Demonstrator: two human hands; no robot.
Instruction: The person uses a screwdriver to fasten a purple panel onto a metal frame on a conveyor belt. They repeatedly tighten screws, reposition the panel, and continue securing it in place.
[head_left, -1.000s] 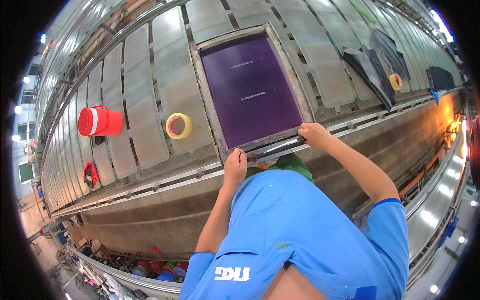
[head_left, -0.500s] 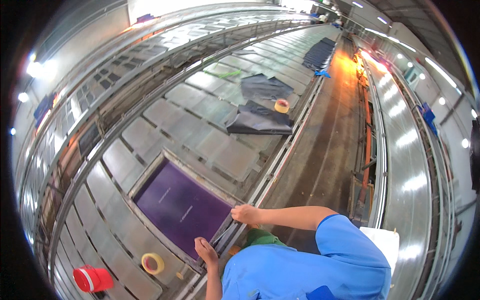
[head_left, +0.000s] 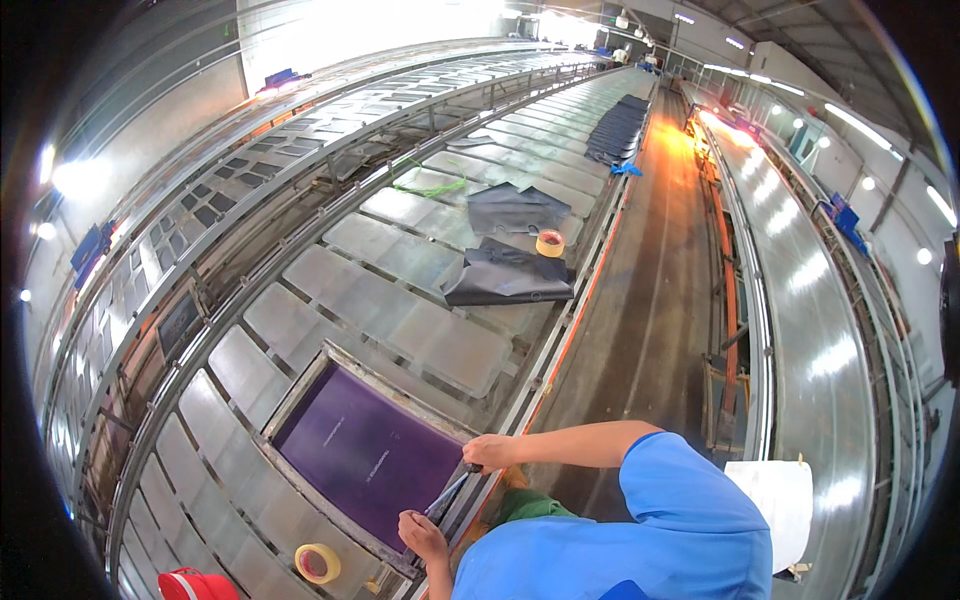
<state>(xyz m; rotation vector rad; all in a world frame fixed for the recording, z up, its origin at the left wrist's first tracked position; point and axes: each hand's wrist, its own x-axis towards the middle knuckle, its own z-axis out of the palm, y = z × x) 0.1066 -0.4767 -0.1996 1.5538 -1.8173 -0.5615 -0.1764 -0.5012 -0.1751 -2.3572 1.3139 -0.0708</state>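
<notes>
A screen-printing frame [head_left: 283, 408] with purple mesh [head_left: 370, 460] lies flat on the table of metal plates, close in front of me. At its near right corner my right hand [head_left: 488, 452] grips a slim tool [head_left: 447, 494] with a dark handle and a pale metal shaft. The shaft slants along the frame's near edge toward my left hand [head_left: 425, 537]. My left hand's fingers are closed at that edge, by the shaft's lower end. Whatever they pinch is too small to make out.
A tape roll [head_left: 317, 563] and a red bucket [head_left: 195, 584] sit left of the frame. Farther along lie dark sheets [head_left: 512, 275] and another tape roll [head_left: 550, 243]. A metal rail [head_left: 535, 390] borders the table. An aisle [head_left: 625, 340] runs on the right.
My view has tilted up, so the table sits lower in the picture. The tool's handle and shaft now show more plainly between my hands. Both hands stay at the frame's near edge.
</notes>
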